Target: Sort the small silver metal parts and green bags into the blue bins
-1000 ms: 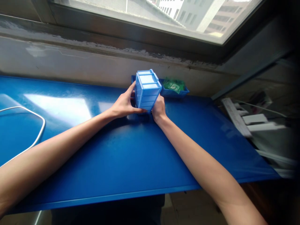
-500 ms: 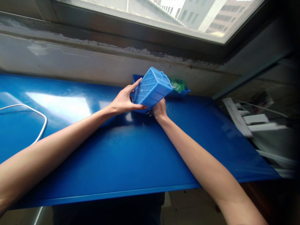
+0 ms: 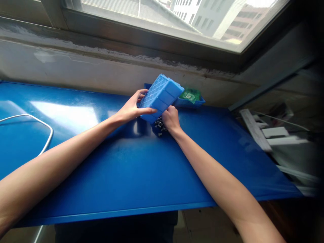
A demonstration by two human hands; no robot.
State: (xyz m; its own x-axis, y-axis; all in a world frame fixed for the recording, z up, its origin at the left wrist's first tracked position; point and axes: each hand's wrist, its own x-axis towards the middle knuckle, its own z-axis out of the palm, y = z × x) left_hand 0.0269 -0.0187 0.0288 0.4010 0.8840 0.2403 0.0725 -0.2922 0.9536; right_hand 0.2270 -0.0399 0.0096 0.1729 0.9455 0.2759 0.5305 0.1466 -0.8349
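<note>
A light blue plastic bin (image 3: 162, 96) is tipped over above the table, its ribbed outside turned up towards me. My left hand (image 3: 133, 106) grips it from the left, thumb along the near side and fingers around the far side. Below its lowered edge lies a small heap of dark screws (image 3: 159, 125) on the table, with one screw a little nearer to me. My right hand (image 3: 171, 118) is closed at the bin's right side, beside the screws. Its fingertips are hidden, so whatever they hold cannot be made out.
Behind the tipped bin, a second blue bin (image 3: 191, 103) with a green plastic packet (image 3: 191, 95) stands against the wall. A white cable (image 3: 49, 135) curves over the blue table (image 3: 121, 182) at left. White parts (image 3: 275, 131) lie beyond the right edge.
The bin has tilted and shifted slightly left, and more screws now show on the table under it. My right hand has closed more into a fist beside them.
</note>
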